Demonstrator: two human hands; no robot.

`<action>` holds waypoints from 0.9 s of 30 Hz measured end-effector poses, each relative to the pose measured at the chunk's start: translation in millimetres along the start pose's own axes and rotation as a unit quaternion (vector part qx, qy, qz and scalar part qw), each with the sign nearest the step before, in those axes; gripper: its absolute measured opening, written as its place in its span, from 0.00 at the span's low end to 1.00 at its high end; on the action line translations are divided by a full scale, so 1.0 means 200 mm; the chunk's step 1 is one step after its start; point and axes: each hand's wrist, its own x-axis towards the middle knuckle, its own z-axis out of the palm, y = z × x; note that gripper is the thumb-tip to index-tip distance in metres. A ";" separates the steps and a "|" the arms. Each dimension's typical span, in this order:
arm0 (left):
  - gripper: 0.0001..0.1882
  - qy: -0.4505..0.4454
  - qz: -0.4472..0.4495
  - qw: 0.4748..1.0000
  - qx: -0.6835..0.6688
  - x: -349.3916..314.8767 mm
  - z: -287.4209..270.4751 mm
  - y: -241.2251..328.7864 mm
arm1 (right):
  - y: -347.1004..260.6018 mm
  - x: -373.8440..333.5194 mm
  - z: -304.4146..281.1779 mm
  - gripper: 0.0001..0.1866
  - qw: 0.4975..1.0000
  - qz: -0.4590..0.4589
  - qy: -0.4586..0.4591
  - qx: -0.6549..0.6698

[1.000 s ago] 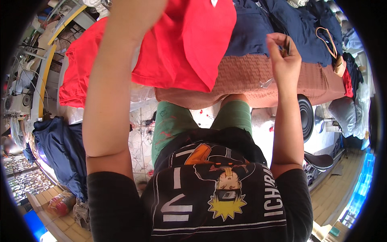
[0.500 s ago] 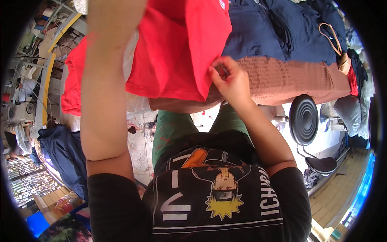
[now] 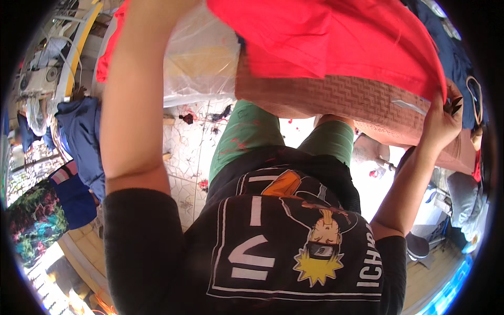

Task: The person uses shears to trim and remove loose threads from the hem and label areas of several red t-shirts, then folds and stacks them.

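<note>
A red cloth garment (image 3: 336, 47) stretches across the brown textured table cover (image 3: 336, 100), its lower edge pulled out to the right. At that edge's right end, my right hand (image 3: 442, 118) is closed on the cloth with thumb and fingers. A small dark pointed thing with two prongs (image 3: 454, 105) sticks out of the same hand; its kind is unclear. My left forearm (image 3: 137, 94) reaches up past the upper edge of the picture, beside the garment's left end. The left hand itself lies outside the view.
Dark blue garments (image 3: 455, 47) lie on the table's far right. Clear plastic sheeting (image 3: 202, 63) covers a surface left of the brown cover. Another red cloth (image 3: 107, 58) and a dark blue garment (image 3: 84, 136) are at the left. A sewing machine (image 3: 39, 79) stands farther left.
My right hand has moved right with the garment's edge, spreading the red cloth wide over the table. The view has shifted, and the left hand stays beyond the upper edge.
</note>
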 end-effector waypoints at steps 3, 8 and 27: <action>0.09 -0.231 0.020 0.973 -0.011 -0.47 0.23 -0.34 | 0.07 -0.10 -0.13 0.18 0.954 -0.040 -0.254 -0.153; 0.10 -0.217 -0.188 0.944 -0.166 -0.70 0.33 -0.26 | -0.46 -0.17 -0.31 0.14 0.772 0.010 -0.634 0.047; 0.18 -0.074 -0.078 0.993 -0.039 -0.69 0.83 0.05 | -0.29 -0.31 0.32 0.18 0.859 0.104 -0.497 0.068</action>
